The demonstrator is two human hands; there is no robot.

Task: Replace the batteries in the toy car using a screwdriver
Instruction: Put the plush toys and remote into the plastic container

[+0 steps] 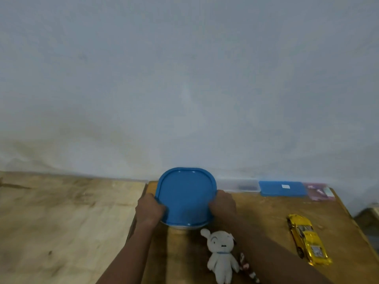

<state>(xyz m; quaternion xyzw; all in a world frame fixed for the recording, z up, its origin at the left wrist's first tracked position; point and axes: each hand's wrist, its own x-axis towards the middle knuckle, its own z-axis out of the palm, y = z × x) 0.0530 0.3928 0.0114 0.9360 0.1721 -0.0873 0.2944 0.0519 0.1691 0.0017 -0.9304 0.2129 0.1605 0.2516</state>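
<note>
The toy car [308, 239], yellow, lies on the wooden table [266, 208] well off to the right of the right hand [222, 202], untouched. Both hands clamp a blue-lidded container [185, 196] from opposite sides: left hand [149, 208] at its left edge, fingers curled over the rim, right-hand fingers pressed against the right edge. That two-sided grip likely serves to pry the lid or shift the container, perhaps for a screwdriver, which is not visible. A white plush toy [221, 256] sits just nearer than the fingers.

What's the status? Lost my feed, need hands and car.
Both hands, left and right, gripping blue-lidded container. Yellow toy car untouched, far right. No screwdriver visible.
</note>
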